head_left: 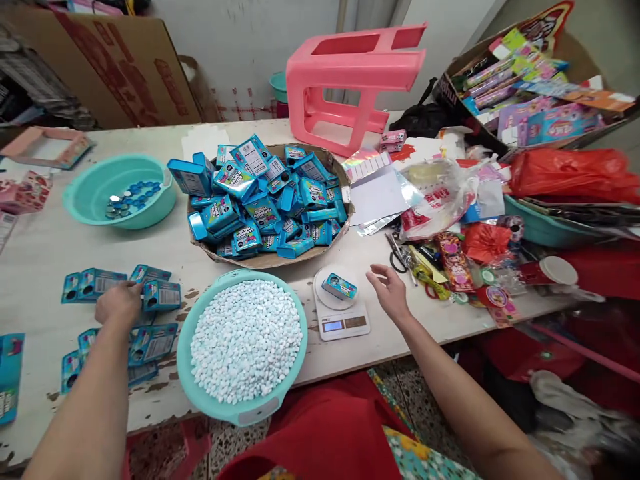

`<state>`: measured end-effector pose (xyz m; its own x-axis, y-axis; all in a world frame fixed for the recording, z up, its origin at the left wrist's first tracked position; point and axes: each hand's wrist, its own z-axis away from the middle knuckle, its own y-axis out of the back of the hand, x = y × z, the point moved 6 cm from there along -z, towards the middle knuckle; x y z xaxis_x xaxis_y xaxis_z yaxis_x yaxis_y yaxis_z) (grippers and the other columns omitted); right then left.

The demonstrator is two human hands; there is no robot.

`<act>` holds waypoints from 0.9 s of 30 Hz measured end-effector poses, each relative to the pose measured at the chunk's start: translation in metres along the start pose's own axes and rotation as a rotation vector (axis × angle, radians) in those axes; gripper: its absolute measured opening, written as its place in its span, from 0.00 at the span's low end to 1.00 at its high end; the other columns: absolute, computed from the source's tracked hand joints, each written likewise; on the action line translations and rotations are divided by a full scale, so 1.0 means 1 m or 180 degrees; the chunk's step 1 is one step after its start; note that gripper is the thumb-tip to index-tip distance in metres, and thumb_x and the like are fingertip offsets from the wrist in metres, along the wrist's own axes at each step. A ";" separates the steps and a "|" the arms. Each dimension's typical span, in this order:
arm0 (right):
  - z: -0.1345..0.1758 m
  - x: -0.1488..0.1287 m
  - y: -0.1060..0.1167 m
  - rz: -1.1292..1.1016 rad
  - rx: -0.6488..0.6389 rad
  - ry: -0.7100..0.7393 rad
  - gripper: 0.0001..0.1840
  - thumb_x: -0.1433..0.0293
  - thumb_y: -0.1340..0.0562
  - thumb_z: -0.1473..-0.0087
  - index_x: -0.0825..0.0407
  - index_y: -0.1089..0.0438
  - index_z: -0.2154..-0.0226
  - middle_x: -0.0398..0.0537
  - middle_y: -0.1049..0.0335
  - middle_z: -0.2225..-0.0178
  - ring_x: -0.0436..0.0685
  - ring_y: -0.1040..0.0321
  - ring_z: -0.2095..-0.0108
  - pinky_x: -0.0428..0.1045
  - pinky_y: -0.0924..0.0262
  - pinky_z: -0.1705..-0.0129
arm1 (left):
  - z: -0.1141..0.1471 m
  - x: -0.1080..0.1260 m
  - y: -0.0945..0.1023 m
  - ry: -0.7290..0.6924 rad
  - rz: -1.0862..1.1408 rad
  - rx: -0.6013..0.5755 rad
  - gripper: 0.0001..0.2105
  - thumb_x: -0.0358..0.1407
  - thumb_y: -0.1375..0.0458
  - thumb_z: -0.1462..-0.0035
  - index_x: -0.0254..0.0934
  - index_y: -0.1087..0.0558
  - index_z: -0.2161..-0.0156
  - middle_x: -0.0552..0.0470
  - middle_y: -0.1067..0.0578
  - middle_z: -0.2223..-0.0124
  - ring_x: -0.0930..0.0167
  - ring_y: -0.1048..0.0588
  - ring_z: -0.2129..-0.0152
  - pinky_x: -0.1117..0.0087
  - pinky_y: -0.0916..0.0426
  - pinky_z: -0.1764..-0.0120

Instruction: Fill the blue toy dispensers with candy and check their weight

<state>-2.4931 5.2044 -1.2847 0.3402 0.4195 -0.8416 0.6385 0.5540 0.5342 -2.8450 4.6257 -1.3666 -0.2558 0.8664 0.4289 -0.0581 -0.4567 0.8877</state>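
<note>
My left hand (119,303) reaches down among small blue candy boxes (163,295) at the left, touching or very near them. Its fingertips are hidden, so I cannot see whether it grips one. My right hand (390,293) is held beside the scale, fingers apart and holding nothing. On the round plate of the white digital scale (356,325) lies one blue candy box (340,286), its round opening facing up. Between my hands sits a turquoise basin (183,360) heaped with small pale candies (247,340).
Behind the candies, a cardboard tray (250,259) holds a pile of blue boxes (263,210). Another turquoise basin (83,213) contains shiny blue discs (135,199). A pink stool (323,67) lies on its side. Scissors (397,255), plastic bags and packaging clutter the right side.
</note>
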 end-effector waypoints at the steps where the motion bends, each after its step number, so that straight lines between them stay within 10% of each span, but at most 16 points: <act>1: -0.009 -0.007 -0.005 0.0001 -0.0001 0.0121 0.19 0.56 0.38 0.50 0.51 0.32 0.59 0.52 0.32 0.57 0.58 0.34 0.56 0.57 0.35 0.55 | 0.014 0.007 0.001 0.0022 -0.0133 0.0078 0.14 0.47 0.45 0.54 0.36 0.30 0.71 0.44 0.30 0.70 0.49 0.31 0.58 0.47 0.38 0.58; 10: -0.083 -0.078 -0.062 0.0474 -0.0182 0.1541 0.17 0.61 0.38 0.48 0.49 0.33 0.56 0.51 0.34 0.55 0.59 0.38 0.52 0.56 0.38 0.52 | 0.191 0.106 -0.067 -0.0384 0.1337 -0.0906 0.19 0.51 0.47 0.52 0.35 0.27 0.69 0.52 0.27 0.73 0.69 0.30 0.73 0.71 0.37 0.69; 16: -0.086 -0.105 -0.075 0.0371 -0.0667 0.1697 0.18 0.59 0.40 0.47 0.48 0.34 0.55 0.51 0.34 0.54 0.60 0.39 0.51 0.58 0.43 0.48 | 0.226 0.135 -0.072 -0.0959 0.0805 -0.1070 0.14 0.46 0.49 0.46 0.39 0.27 0.68 0.50 0.24 0.65 0.65 0.28 0.65 0.68 0.38 0.59; 23: 0.019 -0.007 -0.052 0.0156 -0.0763 0.0688 0.49 0.53 0.30 0.66 0.53 0.49 0.45 0.59 0.45 0.45 0.66 0.44 0.46 0.61 0.45 0.47 | 0.246 0.141 -0.056 -0.1118 0.1276 -0.0573 0.11 0.42 0.47 0.45 0.41 0.26 0.63 0.47 0.25 0.58 0.62 0.30 0.56 0.63 0.40 0.50; 27: 0.038 0.015 -0.065 0.0304 -0.0752 0.0263 0.24 0.54 0.38 0.52 0.52 0.38 0.57 0.50 0.33 0.61 0.60 0.35 0.60 0.57 0.39 0.57 | 0.266 0.155 -0.066 -0.0429 0.2500 -0.0730 0.10 0.43 0.43 0.47 0.39 0.25 0.64 0.47 0.25 0.59 0.65 0.29 0.58 0.67 0.38 0.52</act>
<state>-2.5033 5.1478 -1.3351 0.3274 0.5299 -0.7823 0.4240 0.6575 0.6228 -2.6245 4.8442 -1.3141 -0.1869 0.2881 0.9392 -0.1097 -0.9562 0.2714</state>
